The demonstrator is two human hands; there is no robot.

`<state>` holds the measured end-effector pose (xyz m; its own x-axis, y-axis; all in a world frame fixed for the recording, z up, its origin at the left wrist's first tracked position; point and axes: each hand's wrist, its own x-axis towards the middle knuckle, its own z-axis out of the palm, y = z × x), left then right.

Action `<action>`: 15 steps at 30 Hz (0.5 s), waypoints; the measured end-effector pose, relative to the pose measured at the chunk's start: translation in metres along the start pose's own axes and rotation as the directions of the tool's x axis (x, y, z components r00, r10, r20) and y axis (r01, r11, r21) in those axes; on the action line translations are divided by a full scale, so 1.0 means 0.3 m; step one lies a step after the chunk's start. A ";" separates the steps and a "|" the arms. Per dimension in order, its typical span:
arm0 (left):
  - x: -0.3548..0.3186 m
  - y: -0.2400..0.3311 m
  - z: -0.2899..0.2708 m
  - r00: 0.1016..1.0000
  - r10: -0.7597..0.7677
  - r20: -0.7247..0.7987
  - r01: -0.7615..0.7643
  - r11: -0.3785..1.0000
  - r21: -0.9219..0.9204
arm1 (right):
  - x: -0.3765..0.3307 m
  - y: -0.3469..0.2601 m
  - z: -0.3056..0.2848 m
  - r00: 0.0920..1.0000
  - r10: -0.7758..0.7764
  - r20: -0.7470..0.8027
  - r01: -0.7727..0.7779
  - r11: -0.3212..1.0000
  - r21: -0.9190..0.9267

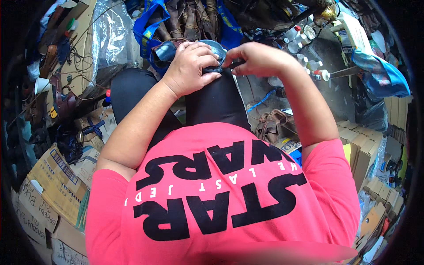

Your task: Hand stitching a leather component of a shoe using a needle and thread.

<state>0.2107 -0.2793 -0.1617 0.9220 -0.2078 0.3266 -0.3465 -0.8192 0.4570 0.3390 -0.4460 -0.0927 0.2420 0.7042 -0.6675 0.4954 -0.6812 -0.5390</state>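
A dark blue-grey shoe (213, 45) rests over my knees, its glossy rounded part facing up. My left hand (191, 68) is wrapped over it, thumb toward me and fingers curled across the edge. Close beside, at the shoe's right edge, my right hand (256, 60) is closed in a pinch. What sits between those fingertips is too small to make out. Much of the shoe is hidden under my left hand. Just beyond it stands a blue bag (147, 21) holding several brown leather shoes (190, 22).
Several bottles (293, 46) with white and red caps stand at the right, near a blue cloth (383, 77). Cardboard boxes (358, 148) are stacked along the right side. At the left lie a clear plastic sheet (111, 37), a white cup (42, 85) and flattened cartons (57, 181).
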 end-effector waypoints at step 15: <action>-0.017 0.001 0.020 0.994 -0.068 -0.083 0.058 0.991 -0.119 | -0.122 0.116 0.174 0.701 -0.288 -0.653 0.345 0.937 -0.042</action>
<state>0.2070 -0.2816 -0.1683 0.9259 -0.1062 0.3625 -0.3106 -0.7604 0.5703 0.3040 -0.5058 -0.1138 0.5715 0.8203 0.0225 0.5833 -0.3868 -0.7143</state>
